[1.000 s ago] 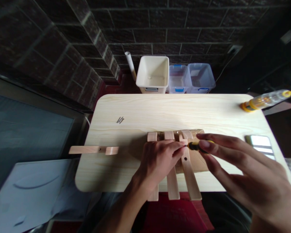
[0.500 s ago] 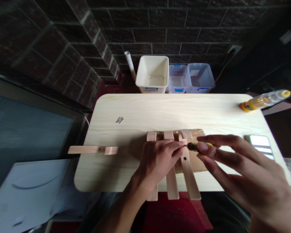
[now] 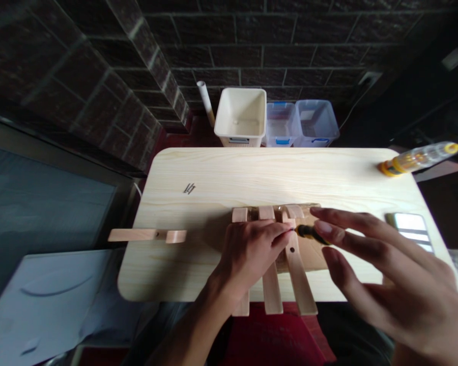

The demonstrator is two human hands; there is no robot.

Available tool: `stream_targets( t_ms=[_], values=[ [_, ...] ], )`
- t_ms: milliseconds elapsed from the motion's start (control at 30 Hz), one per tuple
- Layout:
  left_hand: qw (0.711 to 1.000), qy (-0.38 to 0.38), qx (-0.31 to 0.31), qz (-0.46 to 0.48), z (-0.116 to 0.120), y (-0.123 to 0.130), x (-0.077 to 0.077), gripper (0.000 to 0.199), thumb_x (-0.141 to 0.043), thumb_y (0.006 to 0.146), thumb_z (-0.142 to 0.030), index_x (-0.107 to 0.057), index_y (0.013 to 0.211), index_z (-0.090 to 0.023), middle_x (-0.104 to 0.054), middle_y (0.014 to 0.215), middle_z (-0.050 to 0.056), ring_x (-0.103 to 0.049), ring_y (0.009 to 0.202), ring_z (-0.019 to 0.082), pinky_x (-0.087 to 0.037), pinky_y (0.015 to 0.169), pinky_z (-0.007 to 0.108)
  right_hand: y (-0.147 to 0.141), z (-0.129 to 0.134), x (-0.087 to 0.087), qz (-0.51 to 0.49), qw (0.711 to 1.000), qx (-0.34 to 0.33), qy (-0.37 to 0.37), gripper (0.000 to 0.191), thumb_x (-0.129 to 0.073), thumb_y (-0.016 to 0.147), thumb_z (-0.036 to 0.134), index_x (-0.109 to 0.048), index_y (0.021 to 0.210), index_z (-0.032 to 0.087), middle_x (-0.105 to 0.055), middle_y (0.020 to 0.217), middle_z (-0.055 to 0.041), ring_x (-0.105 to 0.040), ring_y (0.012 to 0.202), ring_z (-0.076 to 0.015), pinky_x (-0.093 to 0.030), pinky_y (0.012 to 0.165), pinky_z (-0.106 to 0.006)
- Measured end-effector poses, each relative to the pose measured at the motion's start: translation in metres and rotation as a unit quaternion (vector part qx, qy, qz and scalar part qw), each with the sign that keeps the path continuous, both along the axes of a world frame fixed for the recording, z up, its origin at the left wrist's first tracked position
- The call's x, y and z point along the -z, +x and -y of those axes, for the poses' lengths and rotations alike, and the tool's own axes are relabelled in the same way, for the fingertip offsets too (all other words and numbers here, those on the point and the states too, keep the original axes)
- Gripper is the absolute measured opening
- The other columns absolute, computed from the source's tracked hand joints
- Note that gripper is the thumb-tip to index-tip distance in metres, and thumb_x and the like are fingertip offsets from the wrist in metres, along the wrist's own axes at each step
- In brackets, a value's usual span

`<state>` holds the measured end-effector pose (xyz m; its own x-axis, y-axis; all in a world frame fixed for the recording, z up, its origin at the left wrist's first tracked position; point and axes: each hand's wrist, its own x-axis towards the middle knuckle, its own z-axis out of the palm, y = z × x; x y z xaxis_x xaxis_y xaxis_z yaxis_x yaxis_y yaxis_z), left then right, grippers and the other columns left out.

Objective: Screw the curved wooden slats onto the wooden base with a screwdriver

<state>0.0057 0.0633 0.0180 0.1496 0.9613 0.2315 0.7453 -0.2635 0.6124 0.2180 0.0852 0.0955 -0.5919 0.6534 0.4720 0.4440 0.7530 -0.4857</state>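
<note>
My left hand (image 3: 250, 246) lies over pale wooden strips with curved ends, thumb and index finger pinched at the rightmost strip (image 3: 301, 284). What sits in that pinch is too small to tell. The tip of a black screwdriver (image 3: 307, 232) meets those fingertips. My right hand (image 3: 377, 254) has its fingertips loosely around the screwdriver's rear end, the thumb below. A dark hole shows in the rightmost strip, just below the tip. Beside it lie a middle strip (image 3: 272, 290) and a left strip (image 3: 242, 304), partly hidden by my left hand. Under them is a brown cardboard piece (image 3: 313, 259).
Another wooden strip (image 3: 133, 235) overhangs the left edge of the table (image 3: 213, 168). Several thin black pieces (image 3: 189, 188) lie farther back. At right are a clear, yellow-ended container (image 3: 418, 158) and a phone-like object (image 3: 410, 223). A cream bin (image 3: 239, 114) stands behind the table.
My right hand's fingers have spread and the thumb has dropped lower around the screwdriver's end. My left hand, the screwdriver's tip and the strips stay in place.
</note>
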Motion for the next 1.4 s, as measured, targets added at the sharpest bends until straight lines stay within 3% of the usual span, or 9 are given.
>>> stream_targets(
  t_ms=[233,500,667,833,1033,1233,1400],
  values=[
    [1.0,-0.004,0.003,0.003,0.0,-0.001,0.001,0.018,-0.072,0.1,-0.032,-0.083,0.114,-0.032,-0.081,0.079,-0.004,-0.069,0.06,0.011,-0.039,0.055,0.027,0.005,0.0,0.004,0.01,1.0,0.012,0.02,0.064,-0.071,0.093,0.004,-0.062,0.151,0.028,-0.075,0.13,-0.0048,-0.076,0.107,-0.0197,-0.067,0.09,-0.031],
    [1.0,0.003,0.0,0.003,0.001,0.0,0.0,0.017,-0.073,0.099,-0.03,-0.083,0.113,-0.033,-0.083,0.083,-0.005,-0.073,0.064,0.012,-0.043,0.058,0.028,0.008,-0.004,0.007,0.061,0.997,0.018,0.05,0.045,-0.075,0.094,0.012,-0.069,0.137,0.027,-0.072,0.134,-0.0064,-0.076,0.108,-0.0202,-0.068,0.084,-0.027],
    [1.0,0.001,-0.003,-0.005,0.002,0.0,0.0,0.015,-0.073,0.099,-0.031,-0.083,0.11,-0.033,-0.083,0.084,-0.006,-0.073,0.065,0.012,-0.042,0.058,0.028,0.007,-0.005,0.012,0.062,0.997,0.013,0.049,0.05,-0.073,0.094,0.007,-0.066,0.14,0.027,-0.072,0.129,-0.0051,-0.075,0.104,-0.0158,-0.066,0.078,-0.02],
    [1.0,0.0,0.0,-0.006,0.001,0.0,-0.001,0.017,-0.072,0.099,-0.03,-0.083,0.112,-0.033,-0.084,0.086,-0.006,-0.074,0.065,0.012,-0.044,0.059,0.029,0.001,-0.006,0.012,0.037,0.999,0.016,0.033,0.053,-0.072,0.095,0.007,-0.064,0.144,0.027,-0.071,0.12,-0.0057,-0.074,0.103,-0.0154,-0.064,0.073,-0.019],
    [1.0,0.009,0.002,-0.002,0.0,0.0,-0.002,0.017,-0.074,0.098,-0.029,-0.083,0.113,-0.032,-0.083,0.082,-0.005,-0.074,0.065,0.013,-0.042,0.058,0.029,-0.003,-0.008,0.012,0.003,1.0,-0.002,-0.002,0.054,-0.071,0.094,0.003,-0.063,0.144,0.022,-0.069,0.117,-0.0064,-0.071,0.103,-0.0129,-0.062,0.079,-0.019],
    [1.0,0.017,-0.001,-0.012,0.0,0.001,0.0,0.016,-0.074,0.098,-0.029,-0.083,0.111,-0.032,-0.083,0.083,-0.006,-0.074,0.065,0.012,-0.04,0.056,0.029,-0.003,-0.004,0.008,-0.061,0.995,-0.027,-0.071,0.054,-0.074,0.092,0.003,-0.065,0.142,0.02,-0.072,0.135,-0.0069,-0.072,0.122,-0.0171,-0.061,0.102,-0.024],
    [1.0,0.011,-0.001,-0.009,0.0,0.0,0.0,0.015,-0.075,0.097,-0.029,-0.084,0.109,-0.032,-0.084,0.086,-0.007,-0.074,0.065,0.012,-0.042,0.058,0.029,0.0,-0.005,0.011,-0.063,0.995,-0.02,-0.072,0.06,-0.071,0.092,-0.002,-0.063,0.146,0.024,-0.071,0.142,-0.0027,-0.071,0.125,-0.0135,-0.057,0.108,-0.02]
  ],
)
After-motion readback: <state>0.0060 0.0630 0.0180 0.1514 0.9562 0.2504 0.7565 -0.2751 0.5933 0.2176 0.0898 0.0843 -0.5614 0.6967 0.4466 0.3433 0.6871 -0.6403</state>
